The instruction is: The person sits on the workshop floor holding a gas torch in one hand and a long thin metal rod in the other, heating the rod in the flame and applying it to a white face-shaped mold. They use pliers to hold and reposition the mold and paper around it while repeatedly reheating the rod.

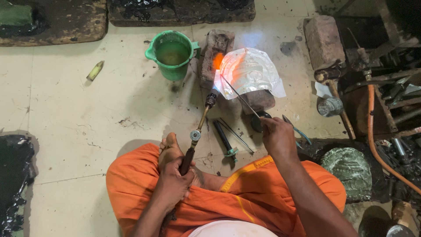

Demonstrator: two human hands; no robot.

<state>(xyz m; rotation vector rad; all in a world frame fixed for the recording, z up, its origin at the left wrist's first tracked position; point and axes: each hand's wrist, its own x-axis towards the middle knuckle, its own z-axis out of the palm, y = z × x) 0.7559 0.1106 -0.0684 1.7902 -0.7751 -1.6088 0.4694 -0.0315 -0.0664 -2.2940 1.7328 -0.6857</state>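
My left hand (172,182) grips the dark handle of a gas torch (198,129) that points away from me. Its orange flame (217,60) plays on the left edge of a thin embossed silver sheet (247,72), which rests on a dark block. My right hand (276,136) pinches a long thin metal rod (240,96) whose tip reaches the sheet near the flame. I sit cross-legged in orange cloth, one bare foot (169,147) under the torch.
A green plastic jug (172,53) of water stands left of a brick (215,55). Hand tools (226,140) lie on the tiled floor between my hands. An orange hose (377,136), another brick (323,41) and metal clutter fill the right side. Black pitch slabs (52,22) line the far edge.
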